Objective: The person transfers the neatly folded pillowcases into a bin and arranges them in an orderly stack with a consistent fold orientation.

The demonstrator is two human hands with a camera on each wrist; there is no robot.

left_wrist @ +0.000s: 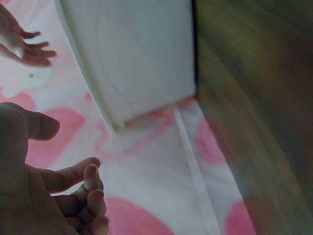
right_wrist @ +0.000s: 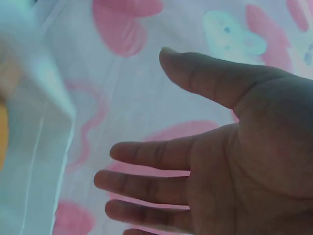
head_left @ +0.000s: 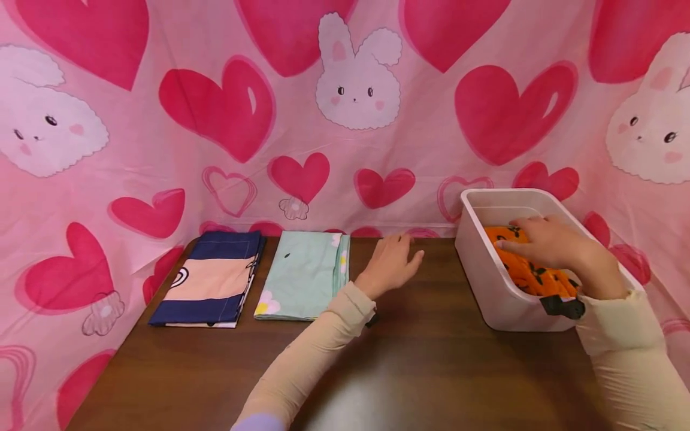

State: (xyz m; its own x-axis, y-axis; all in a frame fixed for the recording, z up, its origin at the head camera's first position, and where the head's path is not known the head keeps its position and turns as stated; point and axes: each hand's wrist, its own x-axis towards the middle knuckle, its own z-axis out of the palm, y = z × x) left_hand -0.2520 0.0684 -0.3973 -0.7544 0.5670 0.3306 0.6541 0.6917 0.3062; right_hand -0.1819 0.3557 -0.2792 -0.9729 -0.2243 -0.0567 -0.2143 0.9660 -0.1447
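Observation:
A white bin (head_left: 480,287) stands at the right of the table with an orange, dark-patterned cloth (head_left: 530,272) inside. My right hand (head_left: 555,242) hovers over the bin, fingers straight and apart, holding nothing; in the right wrist view its palm shows beside the bin's wall. Above the table, just right of a folded mint-green cloth (head_left: 302,278) with flower prints, is my left hand (head_left: 392,263). Its fingers are loosely bent and nothing lies in them, as the left wrist view shows. Farther left lies a folded navy and peach cloth (head_left: 210,278).
The brown wooden table (head_left: 420,365) runs back to a pink curtain (head_left: 431,137) printed with hearts and rabbits, which also encloses both sides. The bin's raised rim (head_left: 490,251) surrounds the orange cloth.

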